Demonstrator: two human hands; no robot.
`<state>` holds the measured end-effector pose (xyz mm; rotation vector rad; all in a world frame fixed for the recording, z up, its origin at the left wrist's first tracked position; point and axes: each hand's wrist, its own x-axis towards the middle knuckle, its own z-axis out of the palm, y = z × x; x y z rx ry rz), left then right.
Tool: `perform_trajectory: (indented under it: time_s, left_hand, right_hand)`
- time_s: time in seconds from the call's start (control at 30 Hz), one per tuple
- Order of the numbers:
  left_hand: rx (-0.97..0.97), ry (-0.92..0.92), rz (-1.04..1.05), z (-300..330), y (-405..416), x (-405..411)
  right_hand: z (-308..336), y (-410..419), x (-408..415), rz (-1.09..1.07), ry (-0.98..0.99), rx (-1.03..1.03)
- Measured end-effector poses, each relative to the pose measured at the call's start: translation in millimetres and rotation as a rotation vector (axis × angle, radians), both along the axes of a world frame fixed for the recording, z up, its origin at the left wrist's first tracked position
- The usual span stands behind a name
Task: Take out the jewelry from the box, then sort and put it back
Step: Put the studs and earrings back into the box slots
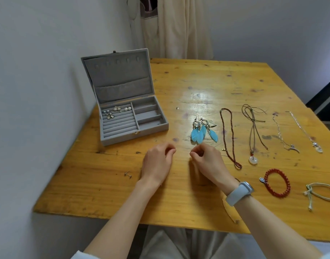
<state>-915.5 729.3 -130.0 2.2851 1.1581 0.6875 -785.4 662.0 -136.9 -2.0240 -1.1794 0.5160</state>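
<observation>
A grey velvet jewelry box (123, 109) stands open at the counter's left edge, lid upright, small pearl and silver earrings (113, 111) in its ring rolls. Toward the right edge lie blue feather earrings (203, 132), a brown bead necklace (229, 137), a cord pendant with a white ring (253, 135), two silver chains (295, 133), a red bead bracelet (277, 183) and a cream cord bracelet (321, 193)

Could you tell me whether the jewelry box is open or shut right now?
Open. The jewelry box has its lid raised upright, exposing the grey compartments.
</observation>
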Motion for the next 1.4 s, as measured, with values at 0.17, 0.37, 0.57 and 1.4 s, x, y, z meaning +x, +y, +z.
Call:
perform_trajectory:
  time_s: [0.17,0.37,0.57,1.4]
  left_hand:
    - [0.015,-0.115,0.098,19,31,-33]
    - [0.008,-0.143,0.238,31,85,-74]
    - [-0.030,-0.067,0.378,28,140,-100]
    - [0.181,0.285,0.374,23,175,-102]
  right_hand:
    - [9,20,-2,-0.004,-0.071,-0.054]
    - [28,67,-16,0.043,-0.070,-0.004]
    - [37,124,-40,0.134,-0.053,0.135]
    - [17,224,-100,0.409,-0.377,0.182]
